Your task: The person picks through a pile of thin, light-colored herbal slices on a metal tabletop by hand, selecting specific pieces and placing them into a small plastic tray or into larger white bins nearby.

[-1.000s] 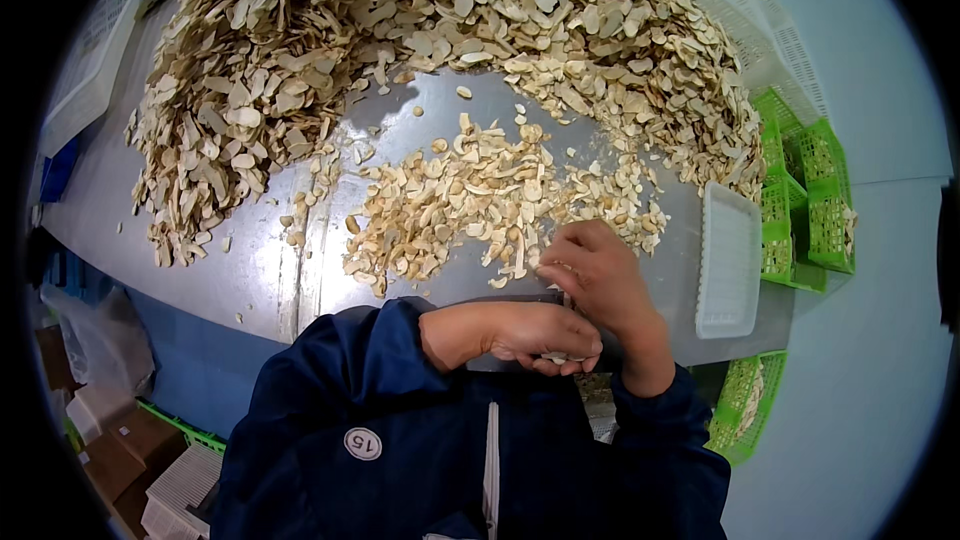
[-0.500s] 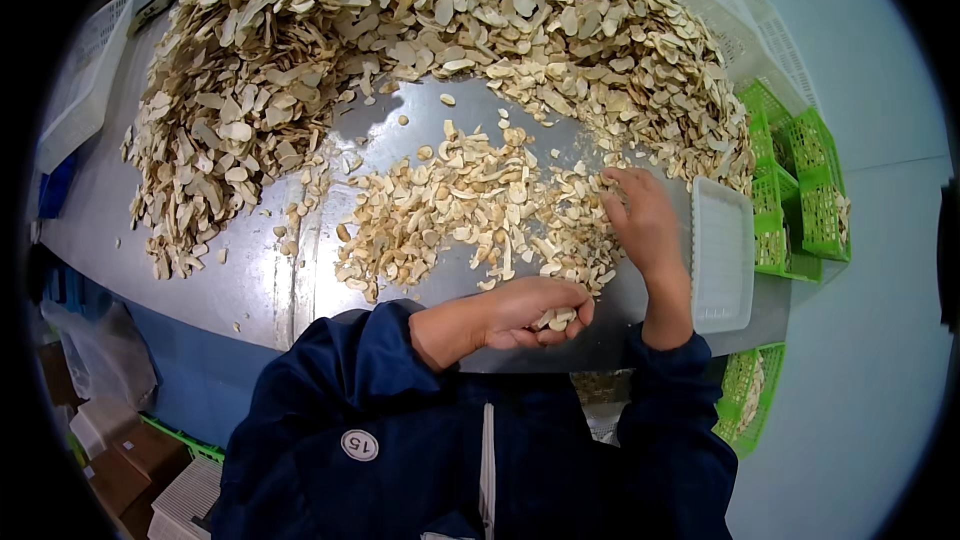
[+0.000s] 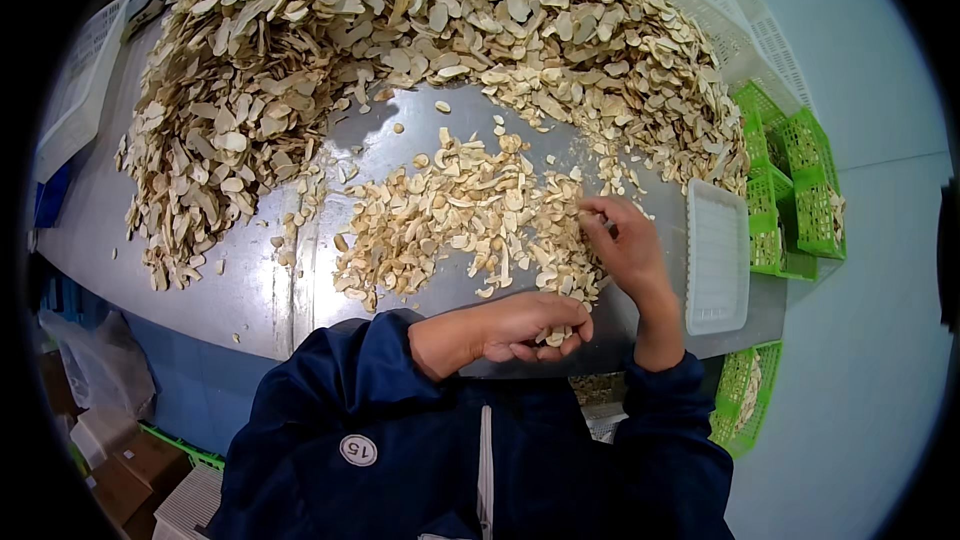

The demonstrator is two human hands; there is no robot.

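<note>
Steel worktable (image 3: 250, 290) carries a big arc-shaped heap of pale dried slices (image 3: 330, 60) across its far side. Landmark: white plastic tray (image 3: 716, 252) at the table's R edge. Smaller sorted pile of slices (image 3: 460, 220) lies well L of the tray, nearer the person than the big heap. R hand (image 3: 620, 245) sits just L of the tray, at the small pile's R edge, fingers pinched together on the slices; can't tell exactly which piece it grips. L hand (image 3: 525, 325) is near-L of the tray at the table's front edge, cupped, holding a few slices (image 3: 553, 336) in curled fingers. Green baskets (image 3: 795, 190) stand just beyond the tray, off the table.
</note>
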